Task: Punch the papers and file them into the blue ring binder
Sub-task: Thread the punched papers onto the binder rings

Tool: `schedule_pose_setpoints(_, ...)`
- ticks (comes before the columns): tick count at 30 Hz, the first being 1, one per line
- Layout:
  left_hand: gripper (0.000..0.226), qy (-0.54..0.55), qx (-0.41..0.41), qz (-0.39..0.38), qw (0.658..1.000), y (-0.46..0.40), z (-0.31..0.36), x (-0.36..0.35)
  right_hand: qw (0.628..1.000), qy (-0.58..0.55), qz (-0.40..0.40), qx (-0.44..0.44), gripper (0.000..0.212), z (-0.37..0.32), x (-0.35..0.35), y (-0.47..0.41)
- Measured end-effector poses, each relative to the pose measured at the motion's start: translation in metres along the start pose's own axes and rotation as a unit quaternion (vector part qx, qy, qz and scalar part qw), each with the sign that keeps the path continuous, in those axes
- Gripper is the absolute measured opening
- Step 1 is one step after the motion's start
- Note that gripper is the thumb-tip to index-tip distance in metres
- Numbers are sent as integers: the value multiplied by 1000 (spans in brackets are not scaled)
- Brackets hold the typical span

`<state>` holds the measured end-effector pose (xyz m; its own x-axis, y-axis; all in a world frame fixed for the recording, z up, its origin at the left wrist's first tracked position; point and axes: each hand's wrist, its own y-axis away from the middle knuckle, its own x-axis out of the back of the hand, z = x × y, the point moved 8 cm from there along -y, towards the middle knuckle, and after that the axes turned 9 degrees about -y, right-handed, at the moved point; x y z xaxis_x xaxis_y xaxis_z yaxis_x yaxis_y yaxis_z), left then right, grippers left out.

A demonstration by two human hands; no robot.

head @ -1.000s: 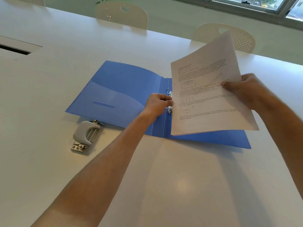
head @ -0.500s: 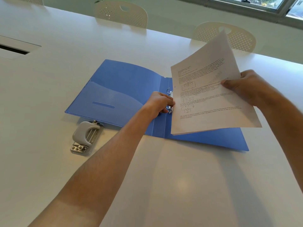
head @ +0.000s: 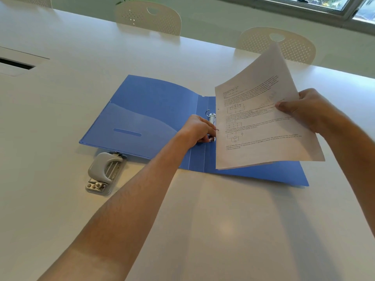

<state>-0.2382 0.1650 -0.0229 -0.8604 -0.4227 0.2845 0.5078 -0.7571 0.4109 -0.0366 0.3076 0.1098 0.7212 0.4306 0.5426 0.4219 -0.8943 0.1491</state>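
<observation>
The blue ring binder (head: pixel 150 110) lies open on the white table. Its metal ring mechanism (head: pixel 212 120) sits along the spine, with the far ring open. My left hand (head: pixel 197 129) grips the near end of the mechanism with curled fingers. My right hand (head: pixel 304 108) pinches the right edge of a stack of printed papers (head: pixel 259 122), holding it tilted above the binder's right cover. The papers' left edge sits beside the rings. The near ring is hidden by my left hand.
A grey hole punch (head: pixel 104 172) lies on the table just in front of the binder's left cover. Two perforated white chairs (head: pixel 150 17) (head: pixel 284 43) stand behind the table's far edge. A cable slot (head: pixel 16 64) opens at far left.
My left hand has stayed on the ring mechanism and shifted slightly towards the papers. The papers' left edge has dropped a little closer to the rings.
</observation>
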Motion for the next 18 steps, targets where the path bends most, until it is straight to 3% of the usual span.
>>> schedule_pose_setpoints(8,15,4,6,5,1000,-3,-2,1,1000,11,1,-6,12,6,3,-1)
schedule_pose_setpoints(11,12,3,-12,97,995,-10,1,17,1000,17,1,10,8,4,4,-1)
schedule_pose_setpoints(14,10,-4,-86,202,976,-19,20,41,999,23,2,25,9,2,4,-2)
schedule_pose_setpoints(18,13,-19,-136,195,971,-35,47,47,999,20,-1,35,9,1,5,-9)
